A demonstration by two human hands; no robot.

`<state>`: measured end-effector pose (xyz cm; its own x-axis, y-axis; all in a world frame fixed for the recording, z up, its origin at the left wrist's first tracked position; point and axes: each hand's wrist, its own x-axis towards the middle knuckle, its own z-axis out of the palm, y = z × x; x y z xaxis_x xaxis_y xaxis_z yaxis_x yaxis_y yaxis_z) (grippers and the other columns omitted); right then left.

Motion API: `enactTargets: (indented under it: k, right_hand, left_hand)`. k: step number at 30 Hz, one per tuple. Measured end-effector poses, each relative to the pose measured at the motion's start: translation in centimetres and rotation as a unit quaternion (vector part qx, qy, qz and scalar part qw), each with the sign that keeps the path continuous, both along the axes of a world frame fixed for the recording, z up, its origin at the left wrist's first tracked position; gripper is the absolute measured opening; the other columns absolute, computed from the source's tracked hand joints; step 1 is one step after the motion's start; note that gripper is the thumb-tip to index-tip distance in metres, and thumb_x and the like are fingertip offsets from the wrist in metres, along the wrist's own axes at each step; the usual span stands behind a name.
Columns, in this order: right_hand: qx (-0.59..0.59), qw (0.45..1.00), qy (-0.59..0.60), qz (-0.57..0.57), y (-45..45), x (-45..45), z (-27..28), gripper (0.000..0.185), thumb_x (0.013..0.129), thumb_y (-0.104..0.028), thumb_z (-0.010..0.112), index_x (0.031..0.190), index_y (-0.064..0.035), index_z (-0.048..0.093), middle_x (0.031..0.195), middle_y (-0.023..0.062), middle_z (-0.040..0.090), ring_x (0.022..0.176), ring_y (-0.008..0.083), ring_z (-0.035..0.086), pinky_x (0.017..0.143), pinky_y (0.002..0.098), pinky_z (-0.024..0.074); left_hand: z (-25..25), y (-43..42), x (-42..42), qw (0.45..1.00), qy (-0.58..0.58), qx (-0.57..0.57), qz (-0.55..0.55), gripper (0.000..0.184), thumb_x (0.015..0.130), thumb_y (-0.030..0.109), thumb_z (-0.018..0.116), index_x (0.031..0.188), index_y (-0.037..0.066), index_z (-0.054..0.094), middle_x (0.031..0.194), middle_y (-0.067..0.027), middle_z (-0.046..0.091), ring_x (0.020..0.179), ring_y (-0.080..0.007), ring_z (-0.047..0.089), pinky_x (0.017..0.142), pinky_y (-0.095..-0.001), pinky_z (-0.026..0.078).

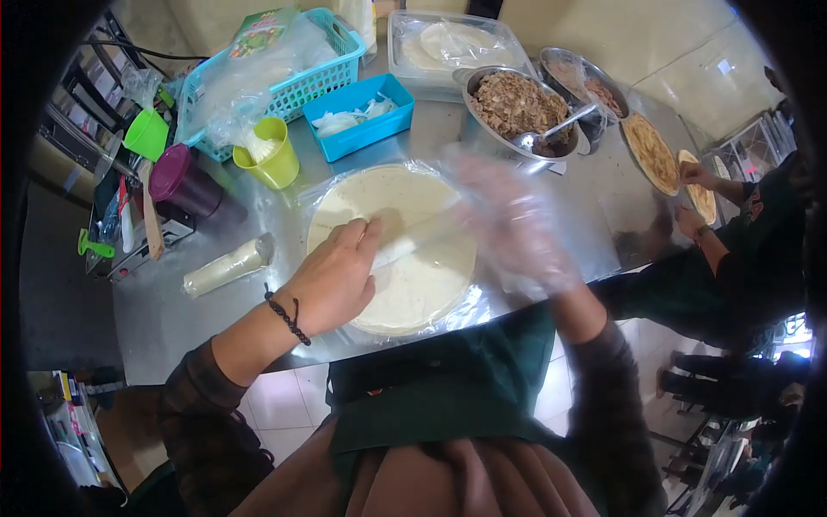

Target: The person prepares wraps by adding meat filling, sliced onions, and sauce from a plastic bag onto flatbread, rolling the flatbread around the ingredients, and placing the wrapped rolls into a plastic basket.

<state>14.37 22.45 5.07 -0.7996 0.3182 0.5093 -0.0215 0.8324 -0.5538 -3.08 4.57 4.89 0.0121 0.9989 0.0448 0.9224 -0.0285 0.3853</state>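
Observation:
A round flat sheet of pale dough (422,289) lies on clear plastic on the metal table. Over its left part is my bare left hand (332,276), with a dark braided bracelet at the wrist; its fingers are closed round the near end of a whitish strip (399,248). The strip slants up to the right, towards my right hand (517,224). That hand wears a clear plastic glove and is smeared by motion, so its grip is hidden. Left of my left hand lies a plastic-wrapped roll (228,266).
Behind are a blue tray (357,116), a yellow cup (274,159), a turquoise basket (297,95), a lidded purple container (185,181) and a plastic tub (457,52). A pot of brown filling (517,102) holds a ladle. At right, a co-worker's hands touch a topped flatbread (699,189).

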Motion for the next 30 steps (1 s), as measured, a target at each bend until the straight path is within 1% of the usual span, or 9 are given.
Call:
enactTargets:
  k: [4, 6, 8, 16, 18, 21, 25, 28, 30]
  right_hand:
    - [-0.47, 0.857, -0.105, -0.182, -0.9, 2.4, 0.1, 0.033, 0.086, -0.01, 0.057, 0.116, 0.0031, 0.053, 0.075, 0.0068, 0.06, 0.062, 0.0117, 0.056, 0.057, 0.0263, 0.0472]
    - [-0.495, 0.845, -0.101, -0.174, -0.9, 2.7, -2.4, 0.028, 0.087, -0.013, 0.058, 0.11, 0.0036, 0.057, 0.071, 0.0053, 0.059, 0.055, 0.0114, 0.052, 0.052, 0.0273, 0.0445]
    - [-0.47, 0.868, -0.116, -0.115, -1.0, 2.2, -3.5, 0.036, 0.088, -0.018, 0.059, 0.117, -0.0001, 0.049, 0.063, -0.0003, 0.051, 0.05, 0.005, 0.046, 0.043, 0.019, 0.0354]
    - [-0.201, 0.958, -0.176, -0.098, -0.5, 0.6, -3.5, 0.027, 0.084, -0.027, 0.061, 0.081, -0.0002, 0.061, 0.064, 0.006, 0.056, 0.056, 0.0143, 0.054, 0.051, 0.032, 0.0409]
    - [0.046, 0.971, -0.155, -0.174, -1.0, -0.3, -3.3, 0.023, 0.079, -0.023, 0.063, 0.081, -0.0001, 0.06, 0.066, 0.0131, 0.057, 0.06, 0.0227, 0.057, 0.057, 0.0363, 0.0435]
    - [-0.116, 0.947, -0.185, -0.234, -2.4, -1.3, -1.3, 0.016, 0.076, -0.014, 0.062, 0.084, -0.0005, 0.058, 0.074, 0.0183, 0.059, 0.067, 0.0311, 0.058, 0.062, 0.0395, 0.045]
    - [-0.099, 0.972, -0.073, -0.199, -3.4, -0.8, -2.3, 0.019, 0.079, -0.009, 0.059, 0.096, -0.0015, 0.06, 0.086, 0.0197, 0.06, 0.077, 0.0372, 0.058, 0.071, 0.0432, 0.0469]
    - [-0.003, 0.989, 0.01, -0.149, -5.0, -1.2, -1.9, 0.029, 0.079, -0.002, 0.055, 0.108, -0.0017, 0.056, 0.085, 0.0189, 0.059, 0.076, 0.0365, 0.058, 0.068, 0.0429, 0.0479]
    - [0.138, 0.97, -0.1, -0.174, -5.8, -1.5, -1.3, 0.037, 0.075, 0.003, 0.054, 0.112, -0.0033, 0.055, 0.081, 0.0165, 0.058, 0.078, 0.032, 0.058, 0.067, 0.0389, 0.0458]
  left_hand:
    - [-1.6, 1.2, 1.4, 0.996, -0.046, 0.067, -0.031, 0.061, 0.077, 0.006, 0.059, 0.131, -0.006, 0.034, 0.123, -0.0258, 0.042, 0.112, -0.0388, 0.045, 0.097, -0.0408, 0.039]
    - [-2.3, 2.0, 1.7, 0.994, -0.044, 0.084, -0.052, 0.061, 0.077, 0.007, 0.059, 0.131, -0.007, 0.035, 0.123, -0.0263, 0.043, 0.114, -0.0395, 0.045, 0.097, -0.0419, 0.039]
    - [-2.4, 2.5, 2.0, 0.997, -0.018, 0.06, -0.05, 0.056, 0.076, 0.007, 0.061, 0.124, -0.011, 0.039, 0.117, -0.0245, 0.046, 0.108, -0.037, 0.048, 0.094, -0.0398, 0.04]
    - [-3.3, 4.4, 1.2, 0.987, -0.014, 0.128, -0.096, 0.05, 0.076, 0.008, 0.06, 0.121, -0.007, 0.044, 0.111, -0.0199, 0.05, 0.102, -0.0354, 0.05, 0.089, -0.0414, 0.042]
    - [-3.2, 4.7, 0.9, 0.988, -0.031, 0.112, -0.099, 0.049, 0.076, 0.009, 0.06, 0.12, -0.006, 0.046, 0.11, -0.0188, 0.051, 0.101, -0.0351, 0.05, 0.088, -0.0415, 0.043]
    - [-3.0, 5.1, 0.6, 0.988, -0.071, 0.101, -0.098, 0.044, 0.077, 0.011, 0.06, 0.117, -0.002, 0.049, 0.106, -0.0178, 0.053, 0.1, -0.0345, 0.05, 0.086, -0.0413, 0.043]
    - [-3.1, 5.9, -0.1, 0.987, -0.086, 0.085, -0.103, 0.043, 0.078, 0.016, 0.062, 0.115, -0.002, 0.052, 0.105, -0.017, 0.052, 0.099, -0.0326, 0.05, 0.087, -0.0399, 0.042]
    - [-3.3, 6.4, -0.7, 0.985, -0.108, 0.091, -0.097, 0.041, 0.078, 0.014, 0.062, 0.116, 0.0, 0.055, 0.103, -0.0155, 0.055, 0.095, -0.0299, 0.054, 0.085, -0.0379, 0.044]
    - [-3.1, 6.7, -1.0, 0.951, -0.308, -0.019, 0.023, 0.037, 0.078, 0.007, 0.061, 0.114, 0.001, 0.057, 0.097, -0.0156, 0.06, 0.087, -0.0311, 0.059, 0.08, -0.0372, 0.047]
